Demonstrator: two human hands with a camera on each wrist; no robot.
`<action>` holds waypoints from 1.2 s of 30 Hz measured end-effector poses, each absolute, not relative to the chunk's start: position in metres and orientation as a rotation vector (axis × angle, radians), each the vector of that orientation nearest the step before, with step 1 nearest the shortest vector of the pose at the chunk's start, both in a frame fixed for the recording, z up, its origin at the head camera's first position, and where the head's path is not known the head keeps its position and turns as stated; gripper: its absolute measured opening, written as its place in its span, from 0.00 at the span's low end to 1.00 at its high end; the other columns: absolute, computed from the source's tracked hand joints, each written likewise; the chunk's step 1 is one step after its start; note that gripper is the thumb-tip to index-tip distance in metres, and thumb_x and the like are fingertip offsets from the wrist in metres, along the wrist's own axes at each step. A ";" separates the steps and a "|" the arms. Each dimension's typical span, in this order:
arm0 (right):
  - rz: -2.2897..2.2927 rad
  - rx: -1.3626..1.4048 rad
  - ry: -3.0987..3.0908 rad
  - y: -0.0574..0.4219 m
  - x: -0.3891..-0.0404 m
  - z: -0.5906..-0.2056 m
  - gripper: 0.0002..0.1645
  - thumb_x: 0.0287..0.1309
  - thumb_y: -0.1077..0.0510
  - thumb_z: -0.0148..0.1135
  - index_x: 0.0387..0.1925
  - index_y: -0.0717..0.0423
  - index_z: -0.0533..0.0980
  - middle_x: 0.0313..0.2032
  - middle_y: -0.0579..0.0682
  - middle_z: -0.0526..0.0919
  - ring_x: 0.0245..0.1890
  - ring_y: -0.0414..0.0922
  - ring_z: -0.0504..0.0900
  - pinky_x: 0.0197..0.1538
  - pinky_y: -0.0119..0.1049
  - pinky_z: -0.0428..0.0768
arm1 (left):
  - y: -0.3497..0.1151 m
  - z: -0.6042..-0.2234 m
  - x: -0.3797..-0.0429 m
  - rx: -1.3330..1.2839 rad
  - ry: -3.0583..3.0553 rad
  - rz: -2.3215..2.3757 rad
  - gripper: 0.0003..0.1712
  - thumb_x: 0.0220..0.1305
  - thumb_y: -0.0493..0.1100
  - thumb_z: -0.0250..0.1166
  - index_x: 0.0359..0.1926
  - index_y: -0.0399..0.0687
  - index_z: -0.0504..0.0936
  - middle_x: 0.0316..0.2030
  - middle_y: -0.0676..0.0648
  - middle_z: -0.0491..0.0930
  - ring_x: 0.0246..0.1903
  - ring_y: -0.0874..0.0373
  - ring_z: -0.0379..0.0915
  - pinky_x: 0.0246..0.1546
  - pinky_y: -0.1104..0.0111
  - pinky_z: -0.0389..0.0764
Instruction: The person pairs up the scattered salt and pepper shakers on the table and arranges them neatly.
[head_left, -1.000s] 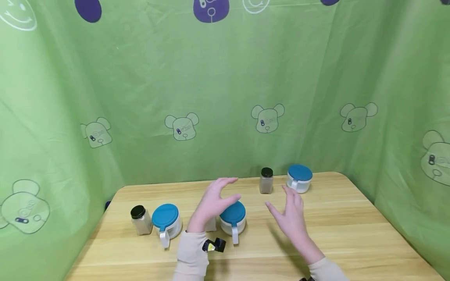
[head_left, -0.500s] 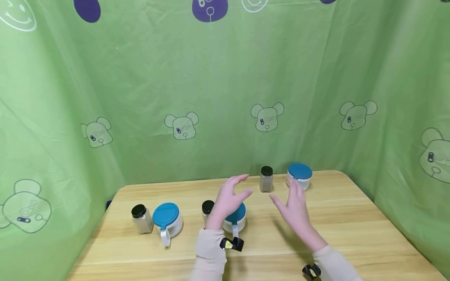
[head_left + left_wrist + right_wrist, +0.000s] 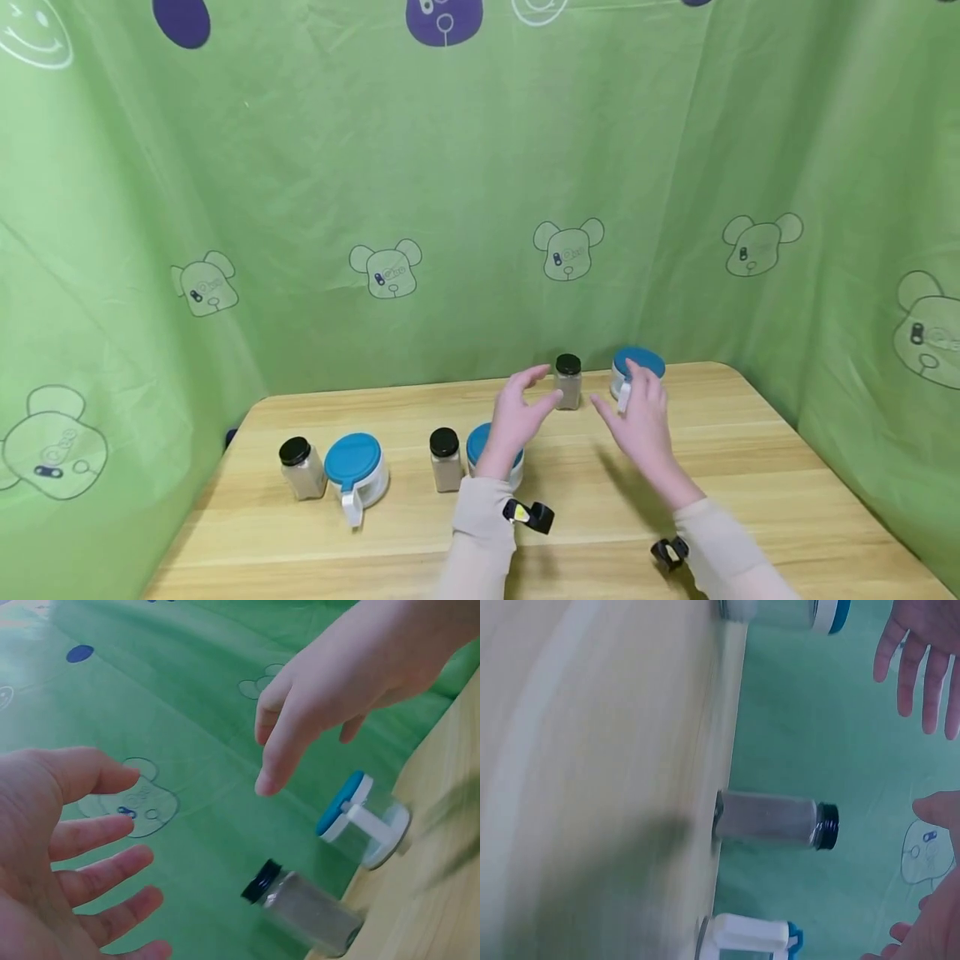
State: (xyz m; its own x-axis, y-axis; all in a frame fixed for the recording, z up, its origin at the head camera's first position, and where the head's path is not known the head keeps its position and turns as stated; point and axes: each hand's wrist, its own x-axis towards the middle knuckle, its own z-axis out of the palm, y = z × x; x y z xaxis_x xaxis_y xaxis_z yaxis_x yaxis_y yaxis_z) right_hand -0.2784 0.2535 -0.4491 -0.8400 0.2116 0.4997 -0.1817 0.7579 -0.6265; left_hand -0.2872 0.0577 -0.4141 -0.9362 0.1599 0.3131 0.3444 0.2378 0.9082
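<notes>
A square clear jar point(image 3: 567, 390) with a black lid and grey-brown contents stands at the table's back. My left hand point(image 3: 517, 421) is in the air just left of it, thumb and fingers spread wide and holding nothing. On its other side hovers my right hand point(image 3: 641, 425), also spread and holding nothing. The right fingertips overlap a blue-lidded pot point(image 3: 637, 358) with a white handle in the head view. Seen from the left wrist, the square jar point(image 3: 311, 911) stands below and between both hands. The right wrist view shows the same jar point(image 3: 769, 819) apart from the fingers.
Another blue-lidded pot point(image 3: 480, 437) is partly hidden behind my left wrist, with a black-lidded jar point(image 3: 446, 467) beside it. Farther left stand a third blue-lidded pot point(image 3: 356, 462) and a black-lidded jar point(image 3: 302, 471). A green curtain point(image 3: 465, 333) hangs behind the wooden table point(image 3: 750, 483).
My left hand has moved right and toward the back jar, uncovering the middle black-lidded jar. The right hand has shifted slightly right and farther back. The jars and pots stay put.
</notes>
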 end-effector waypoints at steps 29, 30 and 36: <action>1.065 -0.266 -2.409 0.284 -0.331 -0.463 0.57 0.57 0.47 0.68 0.75 0.61 0.44 0.71 0.70 0.47 0.70 0.67 0.48 0.66 0.69 0.56 | 0.102 -0.417 -0.342 -0.161 -2.571 -1.645 0.38 0.51 0.51 0.75 0.63 0.50 0.75 0.60 0.46 0.77 0.59 0.47 0.73 0.58 0.56 0.76; 1.076 -0.280 -2.405 0.285 -0.333 -0.464 0.58 0.56 0.46 0.68 0.75 0.60 0.43 0.71 0.70 0.46 0.70 0.67 0.48 0.66 0.69 0.56 | 0.104 -0.417 -0.344 -0.146 -2.587 -1.625 0.38 0.51 0.51 0.76 0.63 0.50 0.75 0.60 0.46 0.77 0.59 0.46 0.72 0.57 0.54 0.76; 1.131 -0.375 -2.400 0.287 -0.344 -0.466 0.65 0.53 0.37 0.68 0.76 0.55 0.39 0.73 0.66 0.41 0.72 0.65 0.45 0.68 0.68 0.55 | 0.111 -0.419 -0.355 -0.073 -2.704 -1.443 0.41 0.47 0.55 0.77 0.64 0.54 0.74 0.62 0.45 0.74 0.60 0.45 0.67 0.57 0.51 0.73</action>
